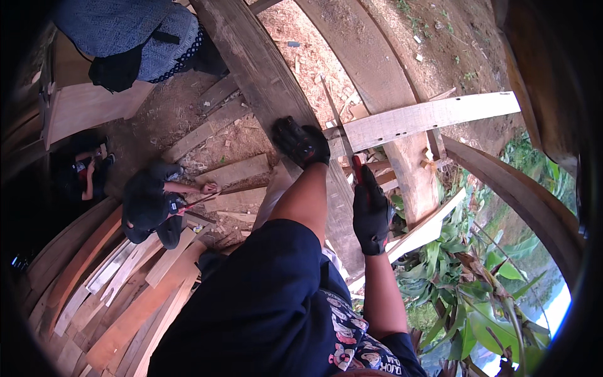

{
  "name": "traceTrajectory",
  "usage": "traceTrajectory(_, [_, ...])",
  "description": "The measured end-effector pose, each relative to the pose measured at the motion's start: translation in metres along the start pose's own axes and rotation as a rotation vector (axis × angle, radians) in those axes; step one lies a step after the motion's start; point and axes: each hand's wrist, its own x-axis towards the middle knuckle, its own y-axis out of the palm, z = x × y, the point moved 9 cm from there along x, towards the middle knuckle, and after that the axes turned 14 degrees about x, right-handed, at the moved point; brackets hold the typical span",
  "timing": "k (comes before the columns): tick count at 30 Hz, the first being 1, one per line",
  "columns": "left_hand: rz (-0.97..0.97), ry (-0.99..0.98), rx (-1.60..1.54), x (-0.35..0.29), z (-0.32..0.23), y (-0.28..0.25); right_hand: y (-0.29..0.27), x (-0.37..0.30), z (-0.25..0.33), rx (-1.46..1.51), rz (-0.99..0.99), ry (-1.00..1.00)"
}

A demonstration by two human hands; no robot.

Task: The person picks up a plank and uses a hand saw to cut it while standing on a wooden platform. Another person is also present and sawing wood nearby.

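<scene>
My right hand (370, 217), in a black glove, is closed around the red handle of a handsaw (333, 103). Its narrow blade points away from me and crosses a pale board (433, 116) near that board's left end. Wood shows on both sides of the blade; how deep the cut runs cannot be made out. My left hand (301, 143), also gloved in black, lies with fingers stretched out on a wide weathered plank (264, 63), against the short end of the pale board. The pale board spans several rough planks and carries a few dark holes.
A second wide plank (358, 56) runs under the pale board. On the left a person (151, 204) crouches beside stacked boards (144, 301); another sits farther left. A person in patterned blue cloth (138, 38) stands at upper left. Leafy plants (471, 301) grow at right.
</scene>
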Motion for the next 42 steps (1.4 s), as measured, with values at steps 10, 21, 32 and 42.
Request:
traceTrajectory(10, [0.009,0.011,-0.017,0.005,-0.004,-0.001,-0.019,-0.014,0.015,0.01,0.073,-0.037])
traceTrajectory(21, [-0.048,-0.012,-0.01,0.017,-0.004,-0.01,0.057,0.081,-0.023,-0.069,0.105,-0.193])
traceTrajectory(32, [0.037,0.008,0.012,0.006,-0.003,0.011,-0.033,-0.052,0.009,-0.052,0.118,-0.02])
traceTrajectory(42, [0.008,0.079,-0.08,0.005,-0.01,-0.008,0.079,0.114,-0.034,-0.055,0.055,-0.279])
